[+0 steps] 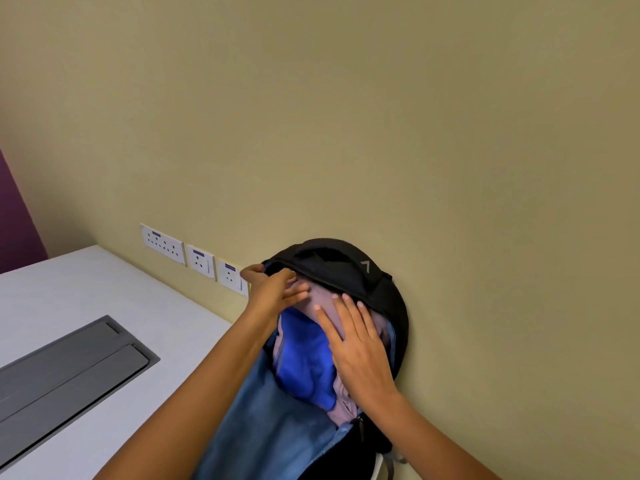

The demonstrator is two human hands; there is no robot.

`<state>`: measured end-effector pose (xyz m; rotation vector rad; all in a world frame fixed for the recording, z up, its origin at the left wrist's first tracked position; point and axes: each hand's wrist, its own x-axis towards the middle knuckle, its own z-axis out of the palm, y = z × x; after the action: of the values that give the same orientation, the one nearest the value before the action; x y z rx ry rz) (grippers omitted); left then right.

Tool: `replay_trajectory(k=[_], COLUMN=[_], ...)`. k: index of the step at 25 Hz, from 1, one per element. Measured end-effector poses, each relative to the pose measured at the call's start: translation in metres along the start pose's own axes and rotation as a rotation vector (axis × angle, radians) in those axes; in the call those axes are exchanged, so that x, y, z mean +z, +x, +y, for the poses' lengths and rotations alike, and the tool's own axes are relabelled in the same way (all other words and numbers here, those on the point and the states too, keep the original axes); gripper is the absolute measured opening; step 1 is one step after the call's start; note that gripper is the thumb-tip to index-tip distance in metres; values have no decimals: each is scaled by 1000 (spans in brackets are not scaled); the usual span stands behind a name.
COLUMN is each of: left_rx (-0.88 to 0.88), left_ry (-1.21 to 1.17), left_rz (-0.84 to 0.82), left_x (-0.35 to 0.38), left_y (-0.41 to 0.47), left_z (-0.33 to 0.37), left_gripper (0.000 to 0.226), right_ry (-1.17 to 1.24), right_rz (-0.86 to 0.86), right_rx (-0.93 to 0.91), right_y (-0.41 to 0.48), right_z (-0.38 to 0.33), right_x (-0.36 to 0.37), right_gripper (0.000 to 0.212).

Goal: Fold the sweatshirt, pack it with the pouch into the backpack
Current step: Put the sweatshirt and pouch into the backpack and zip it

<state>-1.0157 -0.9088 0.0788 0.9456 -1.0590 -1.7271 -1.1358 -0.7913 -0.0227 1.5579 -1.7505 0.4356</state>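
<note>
Fingers point(297, 295) of the left hand point(268, 289) curl over the upper rim of the backpack point(332, 265), thumb behind it, apparently to hold the mouth wide. The right hand point(360, 348) lies flat, its fingers point(349, 313) straight and slightly spread, pressing mauve cloth point(323, 297) and bright blue fabric point(301, 355) down into the main compartment. Probably one of these is the sweatshirt, though I cannot tell which, nor pick out the pouch. Propped against the beige wall point(381, 133), the bag stands on a white counter point(86, 289), with a grey cable hatch point(69, 368) at lower left and sockets point(162, 242) left of centre.
</note>
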Motion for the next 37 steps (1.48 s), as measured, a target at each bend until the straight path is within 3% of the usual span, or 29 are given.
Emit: replay_trajectory(k=[4,6,11,15,16,18,20,22,24,31,34,37], left_rx=[152,197,351,477,492,500,512,507,529,728,922,1017], left_ry=[333,527,875,1037,1065,1099,1102,1075,1049,1163,1318,1266], left_rz=[-53,-88,-225,-362,-398,-440,-439,-431,-425,-494,-359,-217], left_x=[-45,-73,-122,-148,-155,-162,-169,-170,-168,-137,-117,-90], left_y=[-24,-33,-70,-96,-101,-109,-112,-114,-115,-132,-130,-121], left_z=[-19,-32,-48,-52,-54,-55,-59,-60,-58,-25,-18,-11], left_gripper=[10,9,9,8,3,14,20,11,3,30,27,13], right_ry=[234,366,627,826,897,988,975,955,952,799,767,726], right_rz=[162,167,11,-147,-184,-243,-238,-207,-164,85,110,92], right_rx=[-134,-161,-219,-222,-204,-196,-257,-267,-184,270,406,462], right_y=[-35,-51,-74,-85,-87,-88,-87,-83,-76,-65,-68,-71], right_z=[-11,-23,-49,-64,-66,-68,-66,-64,-59,-30,-21,-14], right_x=[-7,-14,-26,-32,-34,-38,-42,-44,-48,-66,-71,-76], right_gripper=[25,11,4,12,16,25,23,19,16,13,20,20])
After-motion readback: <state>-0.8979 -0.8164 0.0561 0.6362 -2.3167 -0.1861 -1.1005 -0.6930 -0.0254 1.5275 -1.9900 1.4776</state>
